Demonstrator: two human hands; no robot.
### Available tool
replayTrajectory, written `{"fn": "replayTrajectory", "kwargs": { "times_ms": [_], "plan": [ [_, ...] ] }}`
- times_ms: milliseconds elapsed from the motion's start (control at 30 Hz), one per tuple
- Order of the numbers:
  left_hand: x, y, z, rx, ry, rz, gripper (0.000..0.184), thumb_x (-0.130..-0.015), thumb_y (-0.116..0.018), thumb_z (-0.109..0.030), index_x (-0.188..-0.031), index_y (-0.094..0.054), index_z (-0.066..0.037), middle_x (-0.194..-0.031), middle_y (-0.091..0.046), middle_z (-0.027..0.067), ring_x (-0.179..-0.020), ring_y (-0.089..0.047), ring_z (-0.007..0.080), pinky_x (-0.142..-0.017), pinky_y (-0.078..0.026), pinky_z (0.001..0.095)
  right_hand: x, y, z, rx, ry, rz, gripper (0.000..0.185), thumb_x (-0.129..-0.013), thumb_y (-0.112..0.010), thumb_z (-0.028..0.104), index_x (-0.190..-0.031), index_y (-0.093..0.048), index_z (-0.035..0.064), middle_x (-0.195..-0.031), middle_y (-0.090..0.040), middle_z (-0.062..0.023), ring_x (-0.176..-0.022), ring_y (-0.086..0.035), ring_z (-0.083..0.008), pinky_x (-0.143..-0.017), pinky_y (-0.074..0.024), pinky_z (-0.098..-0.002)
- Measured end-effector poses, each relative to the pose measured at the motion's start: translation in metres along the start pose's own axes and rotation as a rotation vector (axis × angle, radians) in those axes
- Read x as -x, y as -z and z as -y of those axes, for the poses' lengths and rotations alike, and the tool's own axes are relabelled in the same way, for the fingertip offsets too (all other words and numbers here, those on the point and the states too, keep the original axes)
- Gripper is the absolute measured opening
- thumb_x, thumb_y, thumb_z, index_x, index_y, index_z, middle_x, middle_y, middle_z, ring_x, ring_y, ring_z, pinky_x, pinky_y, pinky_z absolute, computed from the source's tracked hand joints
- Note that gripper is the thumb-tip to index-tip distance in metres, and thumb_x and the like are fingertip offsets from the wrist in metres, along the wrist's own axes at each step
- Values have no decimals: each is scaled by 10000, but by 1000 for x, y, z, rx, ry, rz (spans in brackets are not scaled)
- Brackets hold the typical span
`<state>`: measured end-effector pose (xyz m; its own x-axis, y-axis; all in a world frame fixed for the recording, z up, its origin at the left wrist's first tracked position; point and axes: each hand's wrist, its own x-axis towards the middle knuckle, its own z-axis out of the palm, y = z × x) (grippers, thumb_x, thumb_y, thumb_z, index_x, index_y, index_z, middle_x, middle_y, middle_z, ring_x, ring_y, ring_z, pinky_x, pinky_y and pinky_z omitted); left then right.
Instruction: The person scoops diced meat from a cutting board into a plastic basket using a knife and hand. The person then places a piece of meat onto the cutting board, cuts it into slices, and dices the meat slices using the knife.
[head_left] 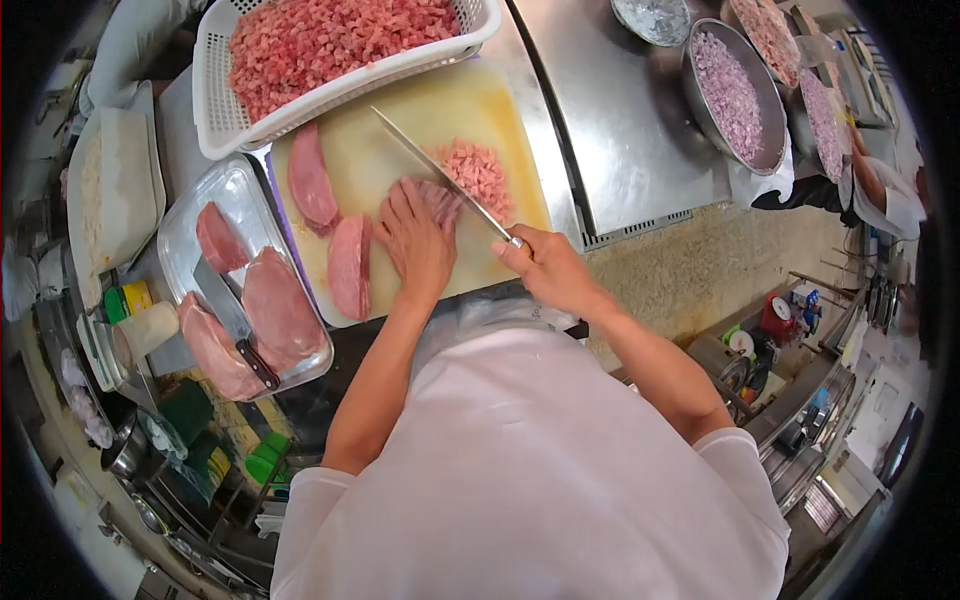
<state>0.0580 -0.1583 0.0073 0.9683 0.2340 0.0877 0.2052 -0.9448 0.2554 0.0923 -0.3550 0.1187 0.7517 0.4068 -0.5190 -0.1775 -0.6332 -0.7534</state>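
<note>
My right hand (pixel 545 265) is wrapped round the handle of a long knife (pixel 440 172), whose blade slants up and left over the cutting board (pixel 510 110). Under my left hand (pixel 415 235) lies a sliced piece of meat (pixel 440 200), pressed against the board beside the blade. Diced meat (pixel 475 175) is heaped just right of the blade. Two uncut pieces of meat rest to the left, one upper (pixel 312 180) and one lower (pixel 349 268). The fingers of my left hand lie fairly flat on the meat.
A white basket (pixel 215 95) of diced meat stands at the board's far edge. At left, a metal tray (pixel 185 215) holds meat pieces and a second knife (pixel 222 300). Bowls, one with chopped pink-white food (pixel 725 95), stand at the upper right. Another person's sleeve (pixel 135 45) shows upper left.
</note>
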Motion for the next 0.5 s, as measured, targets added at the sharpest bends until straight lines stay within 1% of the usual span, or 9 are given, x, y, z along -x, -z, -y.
{"fn": "replayTrajectory", "kwargs": {
  "times_ms": [100,200,267,300,367,400,467,500],
  "plan": [
    [-1,10,0,115,-1,-12,793,-944,-691,-316,-1555,-350,55,-1518,-430,240,-1347,-424,427,-1076,-331,572,5,17,16,42,-14,43,486,-1029,-609,436,-1142,-697,-28,-744,-651,-201,-698,-627,-311,-689,-498,-432],
    [-17,21,12,240,-42,-107,532,-962,-648,-224,-1390,-514,62,-1315,-570,258,-1204,-532,439,-1019,-413,536,19,28,25,74,-49,74,501,-1031,-605,432,-1154,-690,-46,-778,-674,-216,-730,-652,-321,-720,-515,-428],
    [-32,17,18,291,-16,-123,338,-964,-612,-179,-1224,-577,34,-1167,-602,229,-1095,-562,430,-930,-446,526,24,30,30,84,-75,105,499,-1033,-603,417,-1164,-684,-57,-804,-687,-233,-754,-673,-338,-748,-526,-437],
    [-39,15,19,317,-4,-138,250,-965,-595,-157,-1140,-608,21,-1094,-618,214,-1040,-577,426,-886,-462,521,21,27,29,71,-54,103,491,-1034,-602,406,-1158,-682,-62,-812,-688,-242,-764,-678,-346,-758,-527,-443],
    [-42,7,15,283,-12,-199,183,-949,-581,-130,-1076,-596,1,-1039,-597,192,-997,-569,413,-841,-460,522,6,14,22,48,-8,96,475,-1036,-601,384,-1146,-678,-71,-829,-690,-259,-783,-687,-362,-777,-529,-454],
    [-42,4,13,266,-19,-224,150,-941,-575,-116,-1044,-590,-8,-1011,-587,181,-976,-566,407,-819,-459,522,-11,3,13,68,70,57,489,-1041,-591,393,-1170,-667,-73,-819,-684,-250,-793,-689,-363,-775,-527,-453],
    [-34,4,14,225,-9,-177,168,-928,-583,-112,-1064,-597,-14,-1019,-589,178,-985,-569,403,-820,-463,519,-42,-20,-6,98,208,-8,517,-1052,-571,410,-1217,-646,-75,-799,-671,-232,-815,-693,-367,-772,-524,-451],
    [-43,4,15,204,-12,-181,179,-921,-587,-110,-1074,-601,-16,-1023,-590,177,-989,-571,401,-821,-464,518,-50,-18,-2,109,206,-9,504,-1046,-581,393,-1198,-643,-84,-824,-676,-261,-831,-696,-395,-779,-525,-469]
  ]
}}
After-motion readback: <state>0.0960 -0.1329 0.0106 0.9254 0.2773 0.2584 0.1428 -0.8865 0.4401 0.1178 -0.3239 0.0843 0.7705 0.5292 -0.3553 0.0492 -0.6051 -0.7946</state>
